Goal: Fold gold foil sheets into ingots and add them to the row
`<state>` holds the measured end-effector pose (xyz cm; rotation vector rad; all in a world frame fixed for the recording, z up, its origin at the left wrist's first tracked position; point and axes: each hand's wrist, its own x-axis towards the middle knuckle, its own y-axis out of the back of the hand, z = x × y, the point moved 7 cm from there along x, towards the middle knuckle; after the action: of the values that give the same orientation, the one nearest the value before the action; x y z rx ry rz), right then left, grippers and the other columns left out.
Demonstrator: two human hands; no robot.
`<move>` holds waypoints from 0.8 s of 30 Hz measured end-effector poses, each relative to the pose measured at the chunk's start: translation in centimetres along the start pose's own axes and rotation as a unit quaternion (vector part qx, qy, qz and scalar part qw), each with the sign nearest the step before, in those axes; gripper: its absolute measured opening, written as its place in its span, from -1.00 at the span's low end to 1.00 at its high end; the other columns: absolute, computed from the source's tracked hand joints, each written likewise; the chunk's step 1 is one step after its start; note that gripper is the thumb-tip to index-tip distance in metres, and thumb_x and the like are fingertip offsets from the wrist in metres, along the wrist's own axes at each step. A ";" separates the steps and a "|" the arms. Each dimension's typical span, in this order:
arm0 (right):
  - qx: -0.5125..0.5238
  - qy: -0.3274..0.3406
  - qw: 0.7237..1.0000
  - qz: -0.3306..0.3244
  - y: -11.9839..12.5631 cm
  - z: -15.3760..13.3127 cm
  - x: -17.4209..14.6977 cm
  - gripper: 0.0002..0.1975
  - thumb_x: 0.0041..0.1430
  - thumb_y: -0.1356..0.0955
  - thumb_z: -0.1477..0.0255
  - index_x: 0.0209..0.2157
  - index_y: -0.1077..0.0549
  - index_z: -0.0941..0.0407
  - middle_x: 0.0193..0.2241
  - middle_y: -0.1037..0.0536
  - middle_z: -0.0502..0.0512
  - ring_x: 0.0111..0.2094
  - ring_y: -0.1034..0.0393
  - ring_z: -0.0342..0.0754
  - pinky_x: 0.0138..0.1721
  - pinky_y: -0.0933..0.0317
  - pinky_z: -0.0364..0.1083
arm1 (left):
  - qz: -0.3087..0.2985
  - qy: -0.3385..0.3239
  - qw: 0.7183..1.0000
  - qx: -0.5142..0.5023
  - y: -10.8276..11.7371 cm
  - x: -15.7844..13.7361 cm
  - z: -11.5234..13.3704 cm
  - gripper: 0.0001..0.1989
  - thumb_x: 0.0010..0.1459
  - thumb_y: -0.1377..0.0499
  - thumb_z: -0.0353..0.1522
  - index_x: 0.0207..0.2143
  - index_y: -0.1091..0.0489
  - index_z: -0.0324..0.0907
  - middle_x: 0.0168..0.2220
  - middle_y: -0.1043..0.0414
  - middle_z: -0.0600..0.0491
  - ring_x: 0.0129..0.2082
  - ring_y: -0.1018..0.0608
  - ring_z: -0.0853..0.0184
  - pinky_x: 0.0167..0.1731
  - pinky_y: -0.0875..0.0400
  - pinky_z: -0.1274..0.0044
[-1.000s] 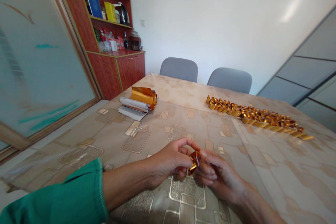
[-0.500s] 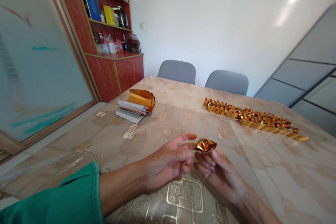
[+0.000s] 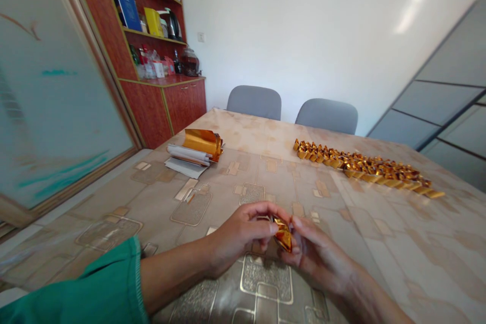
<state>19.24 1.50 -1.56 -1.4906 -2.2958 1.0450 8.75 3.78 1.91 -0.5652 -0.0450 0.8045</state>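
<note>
A small folded gold foil paper ingot [image 3: 283,236] is held between both hands above the near part of the table. My left hand [image 3: 243,233] closes on its left side, with the thumb on the foil and the index finger arched over the top. On the other side, my right hand [image 3: 319,250] grips it with the thumb near the upper end and the fingers beneath. The ingot is tilted, and fingers hide part of it.
Gold and white paper sheets [image 3: 201,144] lie stacked at the left of the patterned table [image 3: 235,182]. Rows of folded gold ingots [image 3: 364,167] stand at the right. Two grey chairs [image 3: 254,102] are behind the far edge. A wooden cabinet [image 3: 182,106] stands back left.
My left hand has closed onto the ingot, where before its fingers were stretched out beside it. The ingot has turned from lying level to tilted and moved slightly lower and left.
</note>
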 end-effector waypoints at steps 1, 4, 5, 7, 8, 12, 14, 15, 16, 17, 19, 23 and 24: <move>0.013 -0.006 1.000 -0.001 0.1 0.2 0.0 -0.76 0.11 -0.49 0.24 -0.34 -0.54 0.13 -0.55 -0.21 -0.10 -0.54 -0.03 -0.24 -0.50 0.00 -0.26 | 0.015 -0.002 1.000 0.009 0.1 0.0 0.0 -0.70 -0.02 -0.34 -0.30 -0.21 -0.48 -0.20 -0.34 -0.46 0.04 -0.51 -0.35 0.48 -0.49 -0.15 0.61; 0.052 -0.015 0.998 -0.017 -0.2 0.4 0.0 -0.80 0.10 -0.51 0.39 -0.26 -0.54 0.17 -0.58 -0.13 -0.16 -0.57 0.09 -0.28 -0.54 0.08 -0.28 | 0.043 -0.005 0.999 -0.002 0.4 -0.1 -0.2 -0.64 -0.02 -0.34 -0.30 -0.14 -0.41 -0.15 -0.39 -0.37 0.13 -0.54 -0.31 0.51 -0.51 -0.13 0.62; 0.054 -0.015 0.998 -0.026 -0.5 0.4 0.0 -0.80 0.10 -0.51 0.41 -0.25 -0.54 0.17 -0.58 -0.12 -0.16 -0.58 0.11 -0.28 -0.56 0.10 -0.28 | 0.043 -0.002 0.999 -0.019 0.4 -0.2 -0.3 -0.62 -0.02 -0.34 -0.31 -0.13 -0.38 -0.14 -0.39 -0.35 0.14 -0.54 -0.31 0.51 -0.50 -0.13 0.62; 0.055 -0.013 0.998 -0.037 -0.8 0.4 0.0 -0.81 0.09 -0.52 0.42 -0.27 -0.53 0.16 -0.57 -0.16 -0.15 -0.58 0.11 -0.29 -0.57 0.11 -0.28 | 0.034 0.011 0.998 -0.059 0.3 -0.2 -0.7 -0.60 -0.03 -0.35 -0.32 -0.14 -0.34 -0.13 -0.40 -0.33 0.15 -0.53 -0.32 0.51 -0.50 -0.12 0.63; 0.056 -0.010 0.998 -0.038 -1.0 0.4 0.0 -0.82 0.09 -0.52 0.42 -0.28 -0.52 0.16 -0.57 -0.18 -0.15 -0.58 0.09 -0.29 -0.57 0.10 -0.28 | 0.032 0.019 0.996 -0.076 0.3 -0.3 -0.8 -0.59 -0.03 -0.35 -0.32 -0.13 -0.32 -0.12 -0.41 -0.31 0.16 -0.52 -0.31 0.51 -0.50 -0.11 0.63; 0.048 0.003 0.998 -0.030 -1.0 0.5 0.0 -0.83 0.09 -0.52 0.42 -0.33 -0.49 0.13 -0.61 -0.23 -0.14 -0.60 0.02 -0.28 -0.56 0.03 -0.27 | 0.037 0.050 0.992 -0.107 0.3 -0.7 -1.1 -0.56 -0.04 -0.35 -0.33 -0.12 -0.28 -0.12 -0.43 -0.30 0.16 -0.53 -0.32 0.51 -0.51 -0.07 0.64; 0.032 0.006 0.999 -0.026 -0.9 0.6 0.0 -0.82 0.09 -0.52 0.40 -0.35 -0.48 0.13 -0.62 -0.26 -0.13 -0.60 -0.03 -0.27 -0.55 -0.01 -0.25 | 0.043 0.058 0.992 -0.107 0.3 -0.8 -1.1 -0.56 -0.04 -0.35 -0.31 -0.12 -0.28 -0.13 -0.40 -0.33 0.14 -0.53 -0.33 0.51 -0.51 -0.07 0.64; 0.020 0.007 0.999 -0.025 -0.9 0.6 0.1 -0.81 0.09 -0.52 0.39 -0.35 -0.47 0.14 -0.61 -0.29 -0.12 -0.60 -0.06 -0.27 -0.55 -0.03 -0.25 | 0.046 0.058 0.992 -0.101 0.3 -0.9 -1.0 -0.57 -0.04 -0.35 -0.31 -0.13 -0.28 -0.13 -0.40 -0.35 0.13 -0.54 -0.33 0.51 -0.52 -0.08 0.64; 0.008 0.010 1.000 -0.024 -0.9 0.6 0.1 -0.80 0.09 -0.52 0.37 -0.34 -0.47 0.14 -0.60 -0.32 -0.11 -0.60 -0.08 -0.26 -0.54 -0.04 -0.24 | 0.052 0.053 0.993 -0.091 0.4 -0.9 -0.9 -0.58 -0.04 -0.34 -0.31 -0.14 -0.29 -0.14 -0.42 -0.35 0.13 -0.55 -0.33 0.51 -0.53 -0.08 0.64; -0.008 0.013 1.000 -0.024 -0.9 0.6 0.2 -0.80 0.10 -0.51 0.36 -0.31 -0.47 0.14 -0.58 -0.34 -0.09 -0.60 -0.11 -0.26 -0.54 -0.06 -0.24 | 0.058 0.044 0.994 -0.077 0.4 -0.9 -0.7 -0.61 -0.04 -0.33 -0.31 -0.16 -0.30 -0.15 -0.45 -0.35 0.14 -0.57 -0.32 0.51 -0.54 -0.08 0.64; -0.041 0.020 0.999 -0.026 -1.1 0.5 0.2 -0.77 0.13 -0.49 0.33 -0.25 -0.48 0.15 -0.54 -0.40 -0.05 -0.59 -0.15 -0.24 -0.53 -0.09 -0.22 | 0.072 0.019 0.996 -0.041 0.4 -0.9 -0.2 -0.69 0.00 -0.30 -0.30 -0.22 -0.32 -0.17 -0.54 -0.30 0.18 -0.62 -0.27 0.51 -0.58 -0.06 0.64; -0.091 0.041 0.995 -0.031 -1.8 0.4 0.2 -0.68 0.22 -0.39 0.20 -0.22 -0.49 0.20 -0.56 -0.41 -0.01 -0.58 -0.18 -0.21 -0.50 -0.15 -0.19 | 0.092 -0.020 0.995 0.039 0.4 -0.6 0.3 -0.79 0.04 -0.24 -0.29 -0.28 -0.35 -0.18 -0.65 -0.21 0.23 -0.69 -0.17 0.53 -0.65 0.00 0.64; -0.100 0.044 0.994 -0.024 -1.9 0.4 0.2 -0.66 0.23 -0.37 0.18 -0.22 -0.49 0.20 -0.57 -0.41 -0.02 -0.58 -0.17 -0.20 -0.50 -0.15 -0.19 | 0.099 -0.026 0.993 0.055 0.5 -0.6 0.2 -0.80 0.03 -0.23 -0.30 -0.29 -0.35 -0.18 -0.65 -0.23 0.23 -0.70 -0.17 0.53 -0.66 0.01 0.64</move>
<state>17.55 1.07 -0.62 -1.5102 -2.4202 0.7382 7.97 3.76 1.97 -0.4486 0.0085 1.0076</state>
